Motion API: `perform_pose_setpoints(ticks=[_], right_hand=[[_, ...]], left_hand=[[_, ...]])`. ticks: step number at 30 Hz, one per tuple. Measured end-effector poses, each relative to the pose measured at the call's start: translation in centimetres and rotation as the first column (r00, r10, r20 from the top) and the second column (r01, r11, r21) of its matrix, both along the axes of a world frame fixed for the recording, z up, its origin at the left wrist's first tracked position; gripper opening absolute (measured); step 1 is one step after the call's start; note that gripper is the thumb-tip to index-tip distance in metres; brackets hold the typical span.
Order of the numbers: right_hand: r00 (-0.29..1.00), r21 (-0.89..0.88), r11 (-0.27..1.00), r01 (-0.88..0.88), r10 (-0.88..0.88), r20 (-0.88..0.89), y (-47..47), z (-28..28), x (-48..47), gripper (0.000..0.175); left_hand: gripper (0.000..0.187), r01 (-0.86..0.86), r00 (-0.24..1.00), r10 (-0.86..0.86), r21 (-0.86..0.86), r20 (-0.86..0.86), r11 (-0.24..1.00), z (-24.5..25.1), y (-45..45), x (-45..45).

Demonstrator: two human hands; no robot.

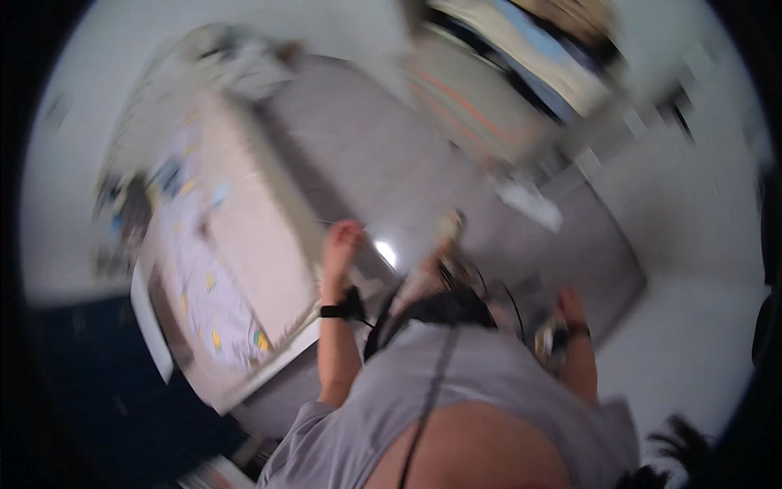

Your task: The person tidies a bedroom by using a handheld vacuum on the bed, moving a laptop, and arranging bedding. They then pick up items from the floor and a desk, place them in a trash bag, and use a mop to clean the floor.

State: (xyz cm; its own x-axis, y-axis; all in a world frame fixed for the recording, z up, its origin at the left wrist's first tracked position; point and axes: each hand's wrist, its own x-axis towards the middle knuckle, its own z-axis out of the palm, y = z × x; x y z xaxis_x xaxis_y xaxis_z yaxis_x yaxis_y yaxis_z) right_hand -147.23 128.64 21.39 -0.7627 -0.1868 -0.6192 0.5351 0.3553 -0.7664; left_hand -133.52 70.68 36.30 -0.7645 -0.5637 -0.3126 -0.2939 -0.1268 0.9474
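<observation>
My left hand (343,241) is blurred and hangs at my side, close to the edge of a bed with a pale pink mattress cover (256,226). A black band is around that wrist. My right hand (571,307) hangs low on the other side, near my foot and a dark cable; a dark band shows at its wrist. Nothing can be made out in either hand, and the blur hides how the fingers stand. One foot in a light shoe or slipper (451,229) is stretched forward on the grey floor (379,153).
A lilac patterned blanket (198,269) lies on the bed. White bedding (256,70) is heaped at its far end. At the upper right, folded fabrics (525,55) are stacked above a light box-like piece with orange lines. A white object (530,205) lies near its base.
</observation>
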Motion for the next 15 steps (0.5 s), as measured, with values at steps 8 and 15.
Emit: perform_pose_setpoints(ticks=[8, 15], right_hand=[[0.702, 0.280, 0.800, 0.530, -0.600, 0.385, 3.7, 1.8, 10.7, 0.015], [0.489, 0.195, 0.586, 0.786, -0.783, 0.384, 5.4, 2.8, 22.6, 0.017]], left_hand=[[0.021, 0.044, 0.967, -0.041, -0.006, 0.252, 0.999, 3.0, 1.0, -4.6], [0.018, 0.306, 0.952, -0.306, -0.021, 0.020, 0.952, 4.1, 1.4, -14.2]])
